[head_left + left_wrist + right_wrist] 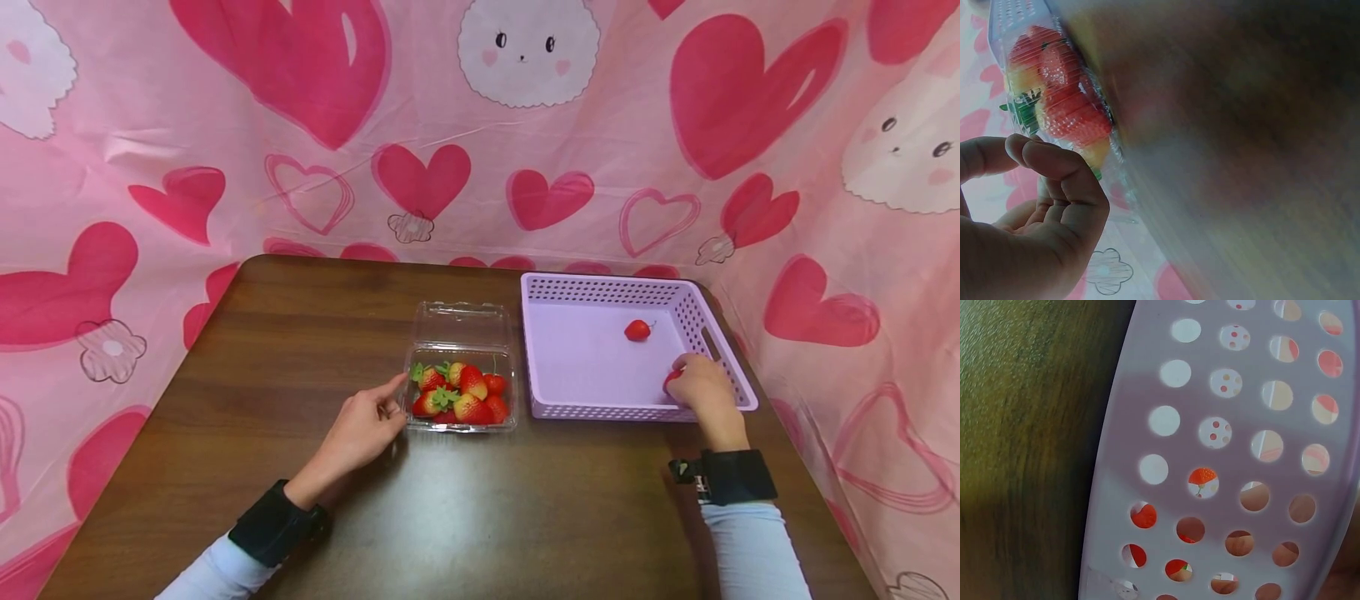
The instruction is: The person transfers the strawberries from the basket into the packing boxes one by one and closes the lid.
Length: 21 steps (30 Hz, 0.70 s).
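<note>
A clear plastic clamshell box (410,423) stands mid-table with its lid (461,323) tipped back. Inside lie several strawberries (472,408), red and pale yellow, some with green leaves. At the box's left side, my left hand (363,429) pinches its edge with the fingertips; in the left wrist view the fingertips meet beside the strawberries. Over at the right, my right hand (705,390) reaches into a lilac basket (585,367) and grips a red strawberry (671,381), mostly hidden by the fingers. Another strawberry (637,331) with a thin stem lies on the basket floor.
The basket's perforated wall (1247,412) fills much of the right wrist view. Both containers rest on a dark brown wooden table (465,500). A pink cloth (480,133) with hearts hangs behind and beside the table.
</note>
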### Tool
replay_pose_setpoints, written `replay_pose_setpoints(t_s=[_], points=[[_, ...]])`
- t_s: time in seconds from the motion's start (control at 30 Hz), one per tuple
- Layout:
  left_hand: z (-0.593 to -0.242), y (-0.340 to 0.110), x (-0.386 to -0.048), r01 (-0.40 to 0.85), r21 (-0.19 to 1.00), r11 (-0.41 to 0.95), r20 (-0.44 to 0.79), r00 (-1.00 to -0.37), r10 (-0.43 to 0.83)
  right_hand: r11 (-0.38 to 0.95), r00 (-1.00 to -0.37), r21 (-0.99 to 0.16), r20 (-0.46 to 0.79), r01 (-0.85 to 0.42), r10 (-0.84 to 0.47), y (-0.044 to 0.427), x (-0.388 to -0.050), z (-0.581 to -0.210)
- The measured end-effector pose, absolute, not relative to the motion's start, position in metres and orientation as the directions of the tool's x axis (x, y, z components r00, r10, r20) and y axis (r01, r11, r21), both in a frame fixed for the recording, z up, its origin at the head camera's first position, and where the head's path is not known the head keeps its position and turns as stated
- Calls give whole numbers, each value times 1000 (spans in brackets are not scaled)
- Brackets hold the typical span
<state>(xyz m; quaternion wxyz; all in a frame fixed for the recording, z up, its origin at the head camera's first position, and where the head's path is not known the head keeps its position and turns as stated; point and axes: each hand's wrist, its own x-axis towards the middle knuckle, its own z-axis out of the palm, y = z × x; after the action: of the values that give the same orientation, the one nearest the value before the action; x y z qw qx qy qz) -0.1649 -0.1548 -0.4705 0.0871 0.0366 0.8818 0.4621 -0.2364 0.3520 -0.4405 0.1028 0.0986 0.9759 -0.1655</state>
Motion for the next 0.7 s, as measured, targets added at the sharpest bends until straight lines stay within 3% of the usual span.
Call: replay_pose_setpoints(t_s=[0.7], points=[[-471,-155,-164,-22,829,559,-122,-983,141,921,-958,-315,-243,228,154,347,-234,-439]])
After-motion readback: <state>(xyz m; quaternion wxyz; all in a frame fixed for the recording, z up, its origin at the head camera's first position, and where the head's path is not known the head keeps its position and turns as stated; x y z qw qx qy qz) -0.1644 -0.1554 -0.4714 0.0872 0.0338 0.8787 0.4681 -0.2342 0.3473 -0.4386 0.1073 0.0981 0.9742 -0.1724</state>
